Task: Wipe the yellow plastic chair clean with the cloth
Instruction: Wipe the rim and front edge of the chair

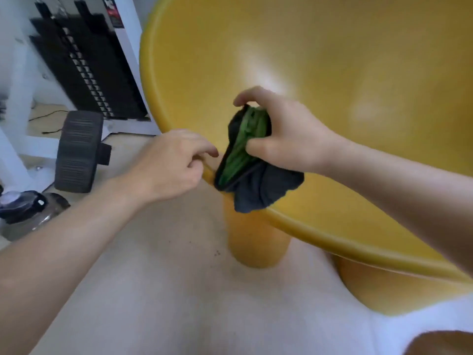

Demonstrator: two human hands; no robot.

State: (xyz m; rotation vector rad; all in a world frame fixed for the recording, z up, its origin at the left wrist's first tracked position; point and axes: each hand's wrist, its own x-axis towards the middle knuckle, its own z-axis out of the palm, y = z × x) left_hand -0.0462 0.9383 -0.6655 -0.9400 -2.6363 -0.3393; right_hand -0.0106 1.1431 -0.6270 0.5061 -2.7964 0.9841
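At the far left a dark bottle (23, 204) with a clear lid sits on the pale floor (158, 290), and just beside it lies a black ribbed roller (78, 151). Behind them a white frame holds a black weight stack (87, 70). The left hand (170, 163) reaches in over the floor and rests its curled fingertips on the rim of the yellow plastic chair (332, 73); its grip is narrow and I cannot tell whether it truly clasps the rim. Just to the right, not touching it, the right hand (284, 134) has its grip closed around the cloth (245, 160), thumb below and fingers arched over the top. The cloth is bunched, green inside and dark grey outside, and its loose grey end drapes over the chair's front rim. Below the rim stand two thick yellow legs (256, 242).
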